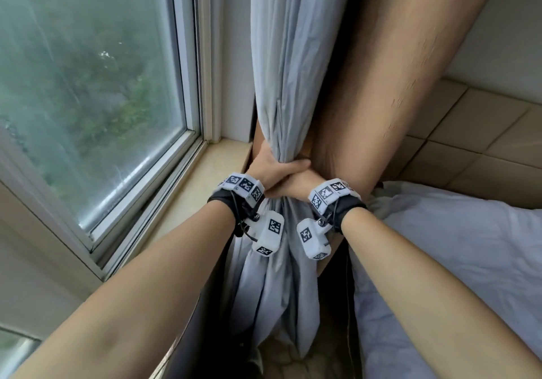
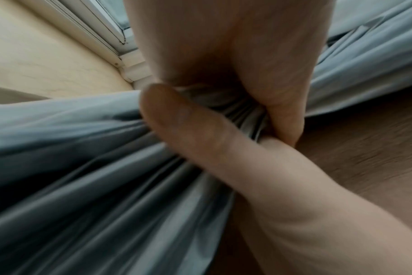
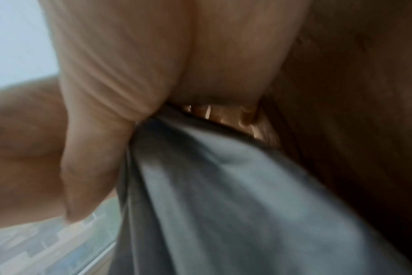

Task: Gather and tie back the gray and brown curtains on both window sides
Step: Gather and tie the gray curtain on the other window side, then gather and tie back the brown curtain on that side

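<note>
The gray curtain (image 1: 290,70) hangs beside the window, pinched into a tight bunch at sill height. My left hand (image 1: 272,167) wraps round that bunch, thumb across the front. In the left wrist view my left hand (image 2: 223,100) squeezes the gray folds (image 2: 82,167) between thumb and fingers. My right hand (image 1: 293,186) sits just under the left, touching it, fingers curled round the same bunch. The blurred right wrist view shows my right hand (image 3: 153,115) closed over gray fabric (image 3: 223,186). The brown curtain (image 1: 396,70) hangs right of the hands and passes behind them.
The window pane (image 1: 88,85) and its white frame fill the left. A pale sill (image 1: 211,167) runs below it up to the curtains. Rumpled white bedding (image 1: 454,246) lies at the right, below tan tiles (image 1: 484,132).
</note>
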